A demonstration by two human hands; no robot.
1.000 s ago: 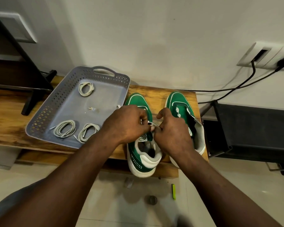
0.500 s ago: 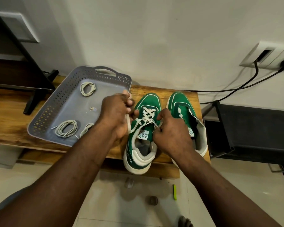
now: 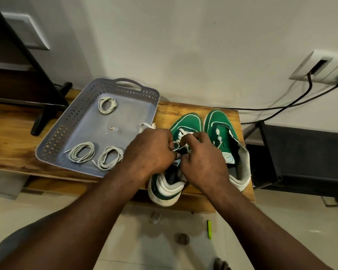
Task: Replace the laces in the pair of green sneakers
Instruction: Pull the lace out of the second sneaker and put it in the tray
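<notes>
On my far left the grey tray (image 3: 53,137) sits on the wooden worktop (image 3: 8,137), holding three coiled laces (image 3: 82,152). Just right of it, my left hand (image 3: 150,152) is curled tight over the left green sneaker (image 3: 185,123), fingers pinching its white lace (image 3: 183,133). My right hand (image 3: 203,158) meets it there, fingers curled round the same lace. That sneaker's heel is at the worktop's front edge. The right green sneaker (image 3: 220,123) stands just beside it, toe to the wall
</notes>
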